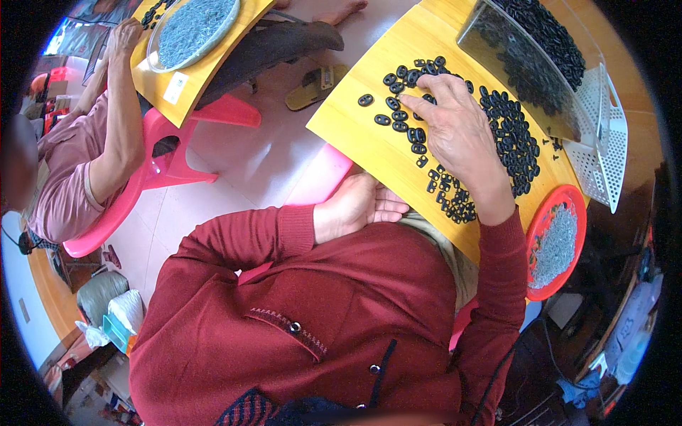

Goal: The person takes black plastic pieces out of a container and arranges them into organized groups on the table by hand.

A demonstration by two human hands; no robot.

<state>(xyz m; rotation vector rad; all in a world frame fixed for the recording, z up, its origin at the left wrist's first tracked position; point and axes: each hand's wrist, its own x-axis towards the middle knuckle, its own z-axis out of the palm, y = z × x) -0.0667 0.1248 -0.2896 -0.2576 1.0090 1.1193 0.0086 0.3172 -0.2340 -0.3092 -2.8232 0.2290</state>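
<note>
My right hand [458, 128] is over the yellow wooden table, among small black oval pieces with two holes each. Its thumb and fingers are apart, with the tips down at a loose group of black oval pieces [399, 103]; whether they touch any is hard to make out. A denser pile of black oval pieces [515, 145] lies just right of this hand, and smaller black pieces [455, 199] lie below its wrist. My left hand [359, 206] rests palm up by my lap at the table's near edge, fingers loosely extended, holding nothing visible.
A red bowl [531, 292] of small silvery metal pieces stands at the right. Behind the pile are a clear bin [529, 71] of black pieces and a white perforated basket [607, 153]. At left, a co-worker sits on a pink chair [160, 160] beside another yellow table [153, 89].
</note>
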